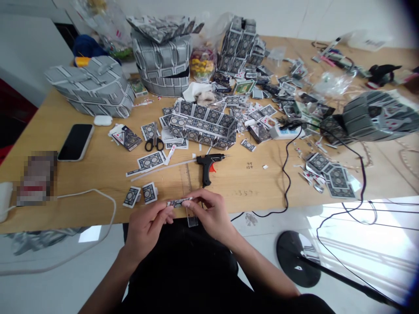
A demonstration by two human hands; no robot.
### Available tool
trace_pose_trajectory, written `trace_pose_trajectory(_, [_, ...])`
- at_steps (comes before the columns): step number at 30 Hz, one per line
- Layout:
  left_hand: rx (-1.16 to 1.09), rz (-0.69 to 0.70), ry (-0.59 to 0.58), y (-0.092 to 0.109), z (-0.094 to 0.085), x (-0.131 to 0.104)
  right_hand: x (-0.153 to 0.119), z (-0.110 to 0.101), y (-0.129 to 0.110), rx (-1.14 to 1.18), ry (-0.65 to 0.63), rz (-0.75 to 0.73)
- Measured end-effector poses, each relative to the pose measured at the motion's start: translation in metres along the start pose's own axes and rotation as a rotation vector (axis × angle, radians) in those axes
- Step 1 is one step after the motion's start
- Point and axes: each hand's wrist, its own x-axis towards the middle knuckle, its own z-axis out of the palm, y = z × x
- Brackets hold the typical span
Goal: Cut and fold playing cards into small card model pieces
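Observation:
Between my two hands, at the table's front edge, is a narrow folded playing card with a dark patterned back. My left hand pinches its left end, and my right hand pinches its right end. Under my right hand a clear ruler sticks out past the edge. Just beyond my hands lies a black glue gun with an orange trigger, a white glue stick reaching out behind it. Two folded cards rest left of my hands. Farther back stands an open box made of cards.
Black scissors, a phone and a white earphone case lie to the left. Woven grey bags stand behind. Loose cards and a power strip with a black cord are on the right. A stand base is on the floor.

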Motion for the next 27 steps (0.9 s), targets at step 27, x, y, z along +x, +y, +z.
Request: trace_pose_trajectory(27, [0.050, -0.016, 0.063, -0.013, 0.014, -0.001, 0.003, 0.005, 0.003, -0.021, -0.038, 0.013])
